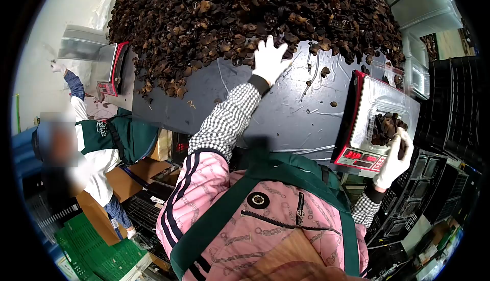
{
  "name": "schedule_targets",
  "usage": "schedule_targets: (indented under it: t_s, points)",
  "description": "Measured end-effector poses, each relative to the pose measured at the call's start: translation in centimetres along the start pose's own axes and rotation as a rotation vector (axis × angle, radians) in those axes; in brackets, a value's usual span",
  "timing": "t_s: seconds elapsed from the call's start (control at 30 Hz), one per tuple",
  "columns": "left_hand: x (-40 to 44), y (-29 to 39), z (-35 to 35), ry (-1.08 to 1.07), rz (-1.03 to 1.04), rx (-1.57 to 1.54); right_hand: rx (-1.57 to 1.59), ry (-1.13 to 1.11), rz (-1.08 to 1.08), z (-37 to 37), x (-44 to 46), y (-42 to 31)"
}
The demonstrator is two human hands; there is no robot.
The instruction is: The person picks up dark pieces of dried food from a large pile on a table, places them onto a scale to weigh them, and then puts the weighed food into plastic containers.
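Observation:
A wide heap of dark brown, curled wood ear mushrooms (245, 16) covers the far side of the dark, plastic-covered table (301, 112). At its near edge my left hand (270, 62), in a white glove, reaches out with fingers spread, touching the front pieces. My right hand (395, 161), also gloved, is at the right over a clear plastic tray (380, 107). Its fingers are bent and closed around mushroom pieces at the tray's near corner. A small pile of mushrooms (384, 128) lies in that tray, which rests on a red digital scale (365, 159) with a lit display.
Stacked clear trays (421, 3) stand at the back right, with black crates (454, 107) beside them. On the left, a co-worker in a green apron (125, 141) is near a second red scale (113, 69). Cardboard (102, 220) and a green crate (97, 245) sit below.

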State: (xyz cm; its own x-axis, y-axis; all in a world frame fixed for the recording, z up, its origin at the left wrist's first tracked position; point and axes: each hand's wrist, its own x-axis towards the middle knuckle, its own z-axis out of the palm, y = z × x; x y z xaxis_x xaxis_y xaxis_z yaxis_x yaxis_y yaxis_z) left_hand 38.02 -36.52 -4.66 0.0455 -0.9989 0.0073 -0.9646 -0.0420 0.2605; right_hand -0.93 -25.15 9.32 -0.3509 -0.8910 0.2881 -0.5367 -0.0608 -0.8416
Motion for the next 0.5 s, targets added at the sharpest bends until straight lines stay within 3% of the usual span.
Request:
schedule_targets:
  t_s: [0.03, 0.17, 0.3, 0.37, 0.43, 0.5]
  points:
    - [-1.4, 0.4, 0.1, -0.029, 0.019, -0.088, 0.026, 0.05, -0.079, -0.5, 0.9, 1.4]
    - [-7.3, 1.9, -0.5, -0.115, 0.169, 0.043, -0.473, -0.025, -0.279, -1.6, 2.7, 4.6]
    - [-8.8, 4.2, -6.0, -0.563, 0.281, -0.027, -0.673, -0.154, -0.385, -1.3, 3.1, 5.5]
    - [-6.6, 3.9, -7.7, -0.524, 0.336, -0.28, -0.683, -0.203, -0.379, -1.1, 3.1, 4.8]
    - [-3.1, 1.2, -3.2, -0.125, 0.362, -0.368, -0.732, -0.185, -0.386, -0.7, 2.8, 3.1]
    - [1.0, 0.8, -1.8, 0.043, 0.152, -0.203, -0.658, -0.115, -0.393, -0.3, 2.6, 1.3]
